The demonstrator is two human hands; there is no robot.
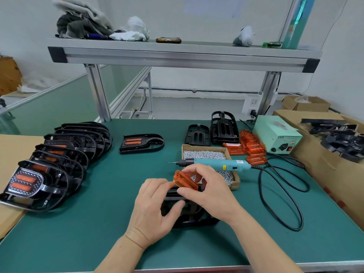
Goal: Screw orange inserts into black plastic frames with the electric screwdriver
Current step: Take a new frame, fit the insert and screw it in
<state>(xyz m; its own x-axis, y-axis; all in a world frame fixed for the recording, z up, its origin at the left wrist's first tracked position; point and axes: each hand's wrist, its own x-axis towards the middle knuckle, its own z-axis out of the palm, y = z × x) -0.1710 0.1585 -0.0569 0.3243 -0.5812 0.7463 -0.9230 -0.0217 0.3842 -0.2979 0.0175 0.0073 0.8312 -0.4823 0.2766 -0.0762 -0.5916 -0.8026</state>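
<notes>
Right grip [212, 192] pinches translucent orange plastic insert [185, 181] at fingertips, tilted just above black plastic frame [197, 220]. Left grip [155, 211] holds frame's left side on green tabletop [98, 223].

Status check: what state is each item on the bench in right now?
Insert: pinched by right hand, tilted above frame, not seated.
Frame: on table, held by left hand.
Screwdriver: lying idle across screw box.
Screw box: open, holding screws.
Finished frames: stacked left, inserts fitted.
</notes>
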